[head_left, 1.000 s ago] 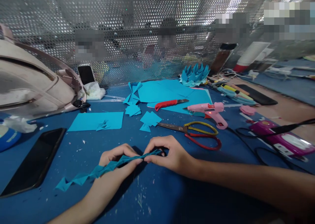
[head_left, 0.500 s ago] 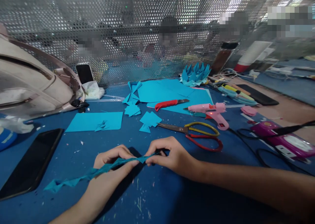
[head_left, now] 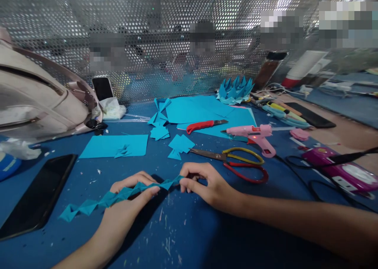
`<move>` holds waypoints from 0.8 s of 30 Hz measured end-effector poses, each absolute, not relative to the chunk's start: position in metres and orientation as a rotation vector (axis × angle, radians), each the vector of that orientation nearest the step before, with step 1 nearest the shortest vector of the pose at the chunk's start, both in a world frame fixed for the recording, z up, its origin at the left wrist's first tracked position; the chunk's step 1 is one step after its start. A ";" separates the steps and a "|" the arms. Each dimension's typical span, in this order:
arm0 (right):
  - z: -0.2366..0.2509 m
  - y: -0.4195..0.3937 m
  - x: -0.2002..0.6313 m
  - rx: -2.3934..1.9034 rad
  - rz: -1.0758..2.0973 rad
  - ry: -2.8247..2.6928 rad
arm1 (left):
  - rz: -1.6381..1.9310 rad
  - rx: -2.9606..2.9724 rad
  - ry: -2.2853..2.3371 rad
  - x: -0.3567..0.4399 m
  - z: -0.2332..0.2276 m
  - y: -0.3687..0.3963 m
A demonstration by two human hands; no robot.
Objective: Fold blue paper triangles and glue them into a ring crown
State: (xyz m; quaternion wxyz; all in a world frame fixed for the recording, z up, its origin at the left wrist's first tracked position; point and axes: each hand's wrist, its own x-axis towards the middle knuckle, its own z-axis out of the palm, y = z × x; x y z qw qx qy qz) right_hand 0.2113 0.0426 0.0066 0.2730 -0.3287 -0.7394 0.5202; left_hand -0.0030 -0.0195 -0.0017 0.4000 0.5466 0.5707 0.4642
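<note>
A long folded blue paper strip (head_left: 109, 198), creased into a row of small peaks, runs between my two hands above the table. My left hand (head_left: 130, 206) is closed around its middle, thumb in front and fingers behind. My right hand (head_left: 203, 182) pinches the strip's right end between thumb and forefinger. The strip's left end sticks out past my left wrist. Beyond my hands lie small cut blue paper pieces (head_left: 180, 143) and scissors (head_left: 217, 154) with one yellow and one red handle.
A red-handled cutter (head_left: 203, 126) lies on blue sheets (head_left: 195, 107). Right of it are a pink glue gun (head_left: 251, 132), its cord and a purple power strip (head_left: 339, 168). A spiky blue paper piece (head_left: 235, 91) stands behind. A phone (head_left: 38, 196) and bag (head_left: 35, 91) are left.
The strip's right end and my right hand have moved slightly up and right. My left hand has shifted a little left, and the peaks now show more plainly.
</note>
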 end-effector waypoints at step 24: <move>0.008 0.043 0.209 -0.861 1.425 -1.993 | 1.194 1.280 1.346 -0.006 -0.008 -0.019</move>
